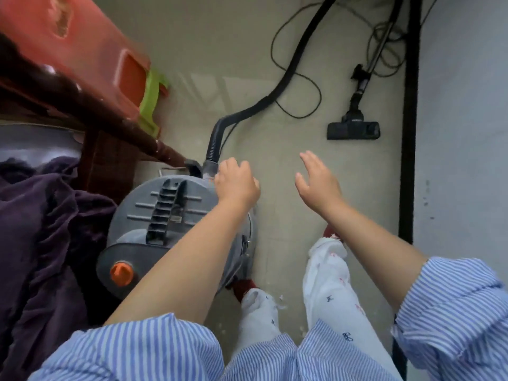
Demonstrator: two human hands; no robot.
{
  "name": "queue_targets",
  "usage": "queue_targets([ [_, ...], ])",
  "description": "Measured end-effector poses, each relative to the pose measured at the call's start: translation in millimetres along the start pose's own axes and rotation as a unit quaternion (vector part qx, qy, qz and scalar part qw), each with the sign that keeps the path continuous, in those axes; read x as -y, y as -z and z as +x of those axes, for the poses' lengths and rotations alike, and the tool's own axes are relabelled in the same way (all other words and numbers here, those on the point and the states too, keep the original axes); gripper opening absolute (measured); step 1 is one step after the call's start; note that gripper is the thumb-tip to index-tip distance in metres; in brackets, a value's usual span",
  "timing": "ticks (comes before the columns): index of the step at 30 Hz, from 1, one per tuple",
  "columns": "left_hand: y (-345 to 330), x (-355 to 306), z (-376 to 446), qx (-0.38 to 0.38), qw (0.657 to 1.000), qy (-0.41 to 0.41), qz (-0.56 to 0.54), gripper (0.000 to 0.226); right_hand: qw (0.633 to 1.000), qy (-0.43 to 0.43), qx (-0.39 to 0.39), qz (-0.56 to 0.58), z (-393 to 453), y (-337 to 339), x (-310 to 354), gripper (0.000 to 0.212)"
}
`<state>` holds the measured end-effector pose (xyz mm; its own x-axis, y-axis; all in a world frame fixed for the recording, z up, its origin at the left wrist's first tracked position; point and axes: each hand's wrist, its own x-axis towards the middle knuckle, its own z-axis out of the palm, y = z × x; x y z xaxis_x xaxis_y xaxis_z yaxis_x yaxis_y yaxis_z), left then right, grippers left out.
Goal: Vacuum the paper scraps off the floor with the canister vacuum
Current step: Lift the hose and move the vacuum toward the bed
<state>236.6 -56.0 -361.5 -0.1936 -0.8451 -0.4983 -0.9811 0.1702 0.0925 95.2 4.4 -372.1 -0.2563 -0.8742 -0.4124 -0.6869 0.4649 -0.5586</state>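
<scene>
The grey canister vacuum (165,224) stands on the floor at my left, with a black handle on top and an orange knob (122,273). Its black hose (277,89) runs up and away. The black floor head (353,130) on its wand lies on the floor ahead at the right. My left hand (236,182) hovers with curled fingers at the hose socket on the canister's far edge; whether it grips is unclear. My right hand (316,182) is spread in the air above the bare floor, holding nothing. A few small white paper scraps (281,302) lie by my left foot.
A dark wooden furniture frame (115,116) with purple cloth (41,229) is on the left, and red and green plastic stools (132,78) stand behind it. A thin black cable (299,86) loops on the floor. A black strip (409,133) edges the pale wall at the right.
</scene>
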Motion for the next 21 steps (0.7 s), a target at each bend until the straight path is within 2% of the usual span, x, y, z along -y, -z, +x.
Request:
queue_targets([
  [3,17.0,-72.3,39.3,0.01,1.0,0.013,0.004,0.035,0.999,-0.03,-0.009,0.015,36.6,58.9,-48.5,0.05],
  [10,53.6,-195.6,104.2,0.049,0.998,0.009,0.024,0.037,0.995,-0.083,-0.044,0.032,99.4,183.8,-129.6,0.047],
  [16,100.4,-253.0,153.8,0.039,0.998,-0.017,0.041,0.034,0.993,-0.097,-0.058,0.044,150.4,254.7,-142.7,0.047],
  [21,171.7,-274.1,237.4,0.008,1.0,-0.005,0.017,0.034,0.994,-0.079,-0.061,0.034,242.9,315.8,-121.7,0.047],
])
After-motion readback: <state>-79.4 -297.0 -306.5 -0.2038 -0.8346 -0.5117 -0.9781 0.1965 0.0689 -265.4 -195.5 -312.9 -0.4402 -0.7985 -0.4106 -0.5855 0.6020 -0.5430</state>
